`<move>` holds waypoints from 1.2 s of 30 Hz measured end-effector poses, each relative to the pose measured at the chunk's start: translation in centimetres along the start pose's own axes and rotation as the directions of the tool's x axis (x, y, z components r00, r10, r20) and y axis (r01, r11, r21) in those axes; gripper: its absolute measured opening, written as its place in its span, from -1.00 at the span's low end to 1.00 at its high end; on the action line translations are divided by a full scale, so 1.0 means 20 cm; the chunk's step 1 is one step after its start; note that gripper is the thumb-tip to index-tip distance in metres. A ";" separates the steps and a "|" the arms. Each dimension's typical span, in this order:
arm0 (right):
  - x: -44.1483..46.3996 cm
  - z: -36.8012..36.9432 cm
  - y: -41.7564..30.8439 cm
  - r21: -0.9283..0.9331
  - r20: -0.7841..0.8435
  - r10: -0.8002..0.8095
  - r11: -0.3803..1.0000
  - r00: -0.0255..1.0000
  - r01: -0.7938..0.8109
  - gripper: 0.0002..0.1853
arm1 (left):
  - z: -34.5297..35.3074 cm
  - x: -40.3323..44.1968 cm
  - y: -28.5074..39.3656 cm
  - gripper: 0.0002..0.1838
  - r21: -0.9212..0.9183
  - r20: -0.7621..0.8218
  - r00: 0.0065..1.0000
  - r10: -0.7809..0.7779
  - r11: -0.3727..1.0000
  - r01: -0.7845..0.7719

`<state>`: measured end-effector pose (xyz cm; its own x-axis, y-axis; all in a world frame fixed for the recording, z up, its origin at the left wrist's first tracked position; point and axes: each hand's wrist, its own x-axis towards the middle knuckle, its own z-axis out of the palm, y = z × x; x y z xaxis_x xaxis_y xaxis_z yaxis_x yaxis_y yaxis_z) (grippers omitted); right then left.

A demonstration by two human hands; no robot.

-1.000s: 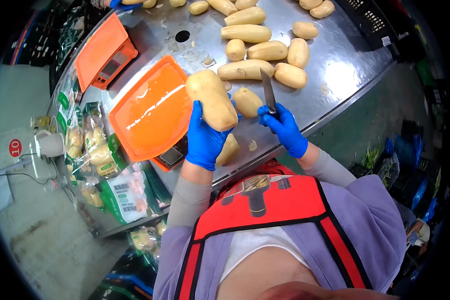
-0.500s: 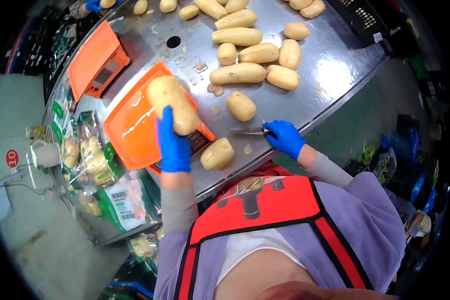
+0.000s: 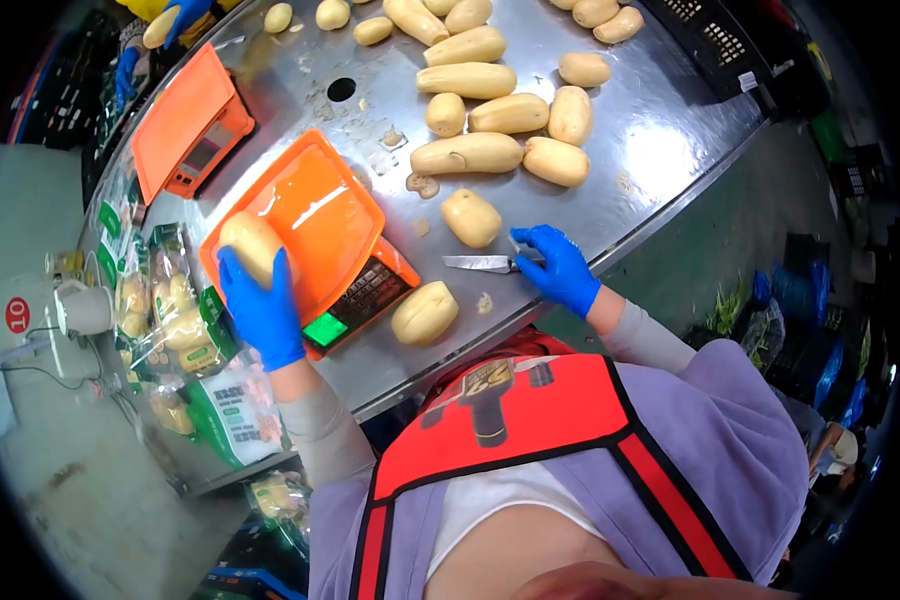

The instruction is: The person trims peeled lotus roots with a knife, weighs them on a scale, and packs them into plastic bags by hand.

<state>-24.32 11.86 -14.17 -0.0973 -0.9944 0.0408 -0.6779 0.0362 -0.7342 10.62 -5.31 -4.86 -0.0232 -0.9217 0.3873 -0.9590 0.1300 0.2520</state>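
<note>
My left hand (image 3: 262, 308), in a blue glove, has its fingers round a pale yellow peeled vegetable (image 3: 253, 247) at the left part of the orange scale tray (image 3: 320, 215). The scale's display (image 3: 325, 329) glows green. My right hand (image 3: 558, 268), also gloved in blue, holds a knife (image 3: 478, 263) low over the metal table, its blade pointing left. Near the blade lie two peeled pieces, one (image 3: 471, 218) just beyond it and another (image 3: 425, 313) close to the table's front edge.
Several peeled vegetables (image 3: 466, 154) lie across the metal table (image 3: 650, 190). A second orange scale (image 3: 185, 125) stands at the upper left, near a co-worker's gloved hands (image 3: 127, 76). Bagged produce (image 3: 175, 310) lines the left edge. A black crate (image 3: 715, 45) is at the upper right.
My left hand has carried the vegetable left and down to the scale tray, and the scale's display is now lit green. The knife in my right hand has turned from upright to pointing left.
</note>
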 end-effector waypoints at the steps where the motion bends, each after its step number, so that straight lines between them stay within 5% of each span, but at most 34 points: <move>1: 0.03 0.01 -0.01 0.015 -0.039 -0.011 1.000 0.999 0.012 -0.56 | 0.00 -0.01 0.02 -0.22 -0.063 0.012 1.000 0.024 0.998 -0.023; 8: 0.22 0.16 -0.13 -0.057 -0.166 -0.102 0.994 0.981 0.094 -0.30 | 0.00 -0.07 -0.02 -0.23 -0.232 -0.013 1.000 0.018 0.972 -0.020; 10: 0.24 0.21 -0.10 -0.010 -0.143 -0.067 0.998 0.987 0.067 -0.26 | -0.04 -0.11 -0.04 -0.27 -0.483 0.011 0.976 -0.219 0.853 0.197; 12: 0.25 0.23 -0.06 0.031 -0.119 -0.031 0.999 0.992 0.035 -0.22 | -0.08 -0.17 -0.03 -0.33 -0.583 -0.090 0.962 -0.256 0.797 0.158; 14: 0.27 0.25 -0.03 0.310 -0.015 0.189 0.935 0.982 -0.176 -0.18 | -0.13 -0.24 -0.02 -0.41 -0.725 0.027 0.928 -0.371 0.632 0.274; 15: 0.28 0.26 -0.03 0.584 0.093 0.304 0.754 0.948 -0.300 -0.15 | -0.12 -0.28 -0.01 -0.49 -0.717 -0.036 0.956 -0.290 0.674 0.178; 16: 0.28 0.27 -0.02 0.613 0.094 0.294 0.736 0.951 -0.288 -0.14 | -0.14 -0.31 0.05 -0.55 -0.687 -0.051 0.974 -0.221 0.715 0.127; 18: 0.27 0.29 -0.01 0.384 -0.009 0.190 0.907 0.982 -0.172 -0.14 | -0.15 -0.38 0.06 -0.64 -0.696 -0.042 0.979 -0.200 0.709 0.115; 24: 0.26 0.31 -0.04 0.282 -0.097 0.104 0.957 0.990 -0.073 -0.17 | -0.22 -0.35 -0.12 -0.73 -0.836 0.026 0.832 -0.554 0.444 0.322; 29: 0.33 0.28 -0.05 0.084 -0.137 -0.086 0.992 0.987 0.098 -0.21 | -0.24 -0.38 -0.21 -0.73 -0.779 0.019 0.791 -0.612 0.487 0.395; 32: 0.40 0.16 -0.08 0.002 -0.191 -0.179 0.983 0.965 0.183 -0.47 | -0.16 -0.45 -0.33 -0.68 -0.731 -0.055 0.851 -0.522 0.602 0.322; 34: 0.49 0.06 -0.08 0.009 -0.309 -0.213 0.974 0.927 0.227 -0.53 | -0.12 -0.51 -0.40 -0.58 -0.603 -0.099 0.825 -0.557 0.693 0.396; 36: 0.61 -0.01 -0.05 -0.019 -0.408 -0.173 0.983 0.896 0.181 -0.57 | -0.12 -0.61 -0.55 -0.50 -0.146 -0.189 0.915 -0.356 0.932 0.332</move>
<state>-24.97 -0.29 -12.72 -0.2674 -0.8572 0.4401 -0.6978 -0.1427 -0.7019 22.15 5.44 -10.32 0.3731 -0.8209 0.4323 -0.8601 -0.1314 0.4928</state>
